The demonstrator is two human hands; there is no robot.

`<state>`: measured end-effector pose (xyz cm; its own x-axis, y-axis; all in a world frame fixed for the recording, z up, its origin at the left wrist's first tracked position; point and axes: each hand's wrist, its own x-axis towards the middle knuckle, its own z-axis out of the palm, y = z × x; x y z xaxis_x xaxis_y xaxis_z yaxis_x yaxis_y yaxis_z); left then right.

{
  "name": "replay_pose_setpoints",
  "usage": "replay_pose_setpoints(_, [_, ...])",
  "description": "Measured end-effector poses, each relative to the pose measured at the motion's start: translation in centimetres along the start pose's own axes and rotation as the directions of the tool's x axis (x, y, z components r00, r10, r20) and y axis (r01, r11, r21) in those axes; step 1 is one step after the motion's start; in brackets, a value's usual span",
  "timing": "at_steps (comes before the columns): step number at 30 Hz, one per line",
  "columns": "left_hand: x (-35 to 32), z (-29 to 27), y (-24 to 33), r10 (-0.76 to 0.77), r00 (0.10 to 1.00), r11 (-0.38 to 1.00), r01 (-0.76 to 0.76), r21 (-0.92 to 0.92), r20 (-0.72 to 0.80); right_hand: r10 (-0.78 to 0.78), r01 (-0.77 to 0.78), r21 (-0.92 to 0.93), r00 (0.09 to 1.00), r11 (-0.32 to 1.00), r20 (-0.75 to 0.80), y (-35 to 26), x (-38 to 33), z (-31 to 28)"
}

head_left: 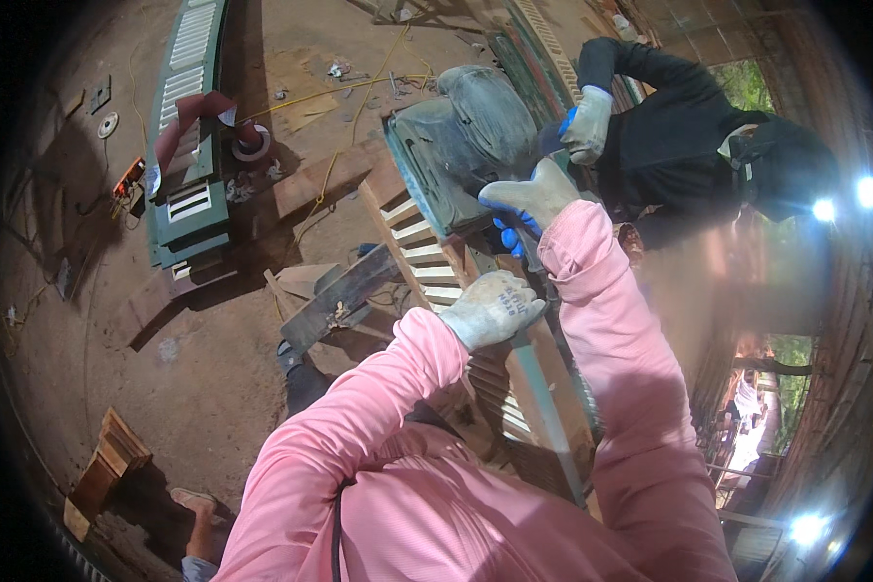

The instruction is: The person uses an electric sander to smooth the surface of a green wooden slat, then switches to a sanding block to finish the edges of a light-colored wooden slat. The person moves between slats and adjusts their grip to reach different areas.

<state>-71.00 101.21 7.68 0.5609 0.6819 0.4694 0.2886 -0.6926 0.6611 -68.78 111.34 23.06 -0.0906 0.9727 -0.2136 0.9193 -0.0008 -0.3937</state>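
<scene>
Fingers of the left hand (495,308), in a pale gray glove, are curled down beside the middle louvered panel (427,254); their undersides are hidden, so I cannot tell whether they grip anything. Those of the right hand (533,202), just above, show blue palm coating and bend around a dark slim object (532,250) too obscured to identify, the thumb standing away from them; how firm the hold is cannot be told. Three louvered panels show in the head view: the middle one in front of the person, partly covered by the left hand and pink sleeve (359,417); a green-framed panel (189,73) at left, cut off at the top edge; and an upper panel (550,44), also cut off. One maroon strip (179,136) drapes over the left panel, with one maroon roll (252,143) beside it. One co-worker (679,145) in dark clothing has a gloved hand (589,126) near a dusty dark-green mass (480,121) of unclear kind. Yellow cord (332,175) crosses the ground (223,388); one bare foot (194,499) shows at lower left, its leg cut off by the lower edge.
</scene>
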Motion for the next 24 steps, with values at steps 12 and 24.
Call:
replay_pose_setpoints(12, [0.6,0.4,0.5,-0.09,0.993,0.996,0.091,-0.014,0.073,0.098,-0.165,0.345,0.975,0.924,0.201,1.5,1.3,-0.5])
replay_pose_setpoints(24, [0.5,0.9,-0.3,-0.013,0.998,0.999,0.01,0.045,0.068,0.112,-0.206,0.464,0.969,0.861,0.222,0.2,1.3,-0.6])
